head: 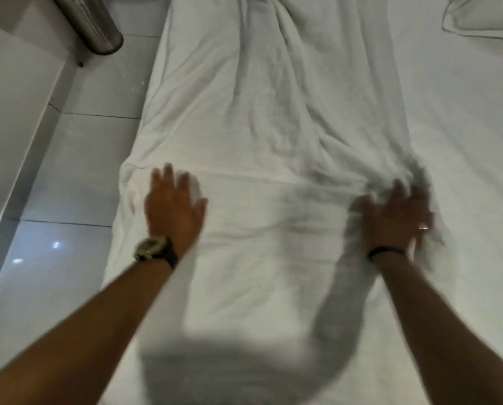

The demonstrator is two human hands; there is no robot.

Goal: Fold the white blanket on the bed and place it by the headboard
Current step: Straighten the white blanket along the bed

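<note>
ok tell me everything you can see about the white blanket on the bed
The white, soft-looking cloth blanket lies as a long, rumpled strip down the white-sheeted bed, reaching up out of view at the top. Deep creases run along its middle. Its near end looks doubled over. The left hand and the right hand lie on that end, fingers spread, though blurred.

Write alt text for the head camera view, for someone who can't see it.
Both hands, left hand and right hand, lie flat with spread fingers on a rumpled white blanket laid lengthwise on a bed; a pillow sits top right.
</note>
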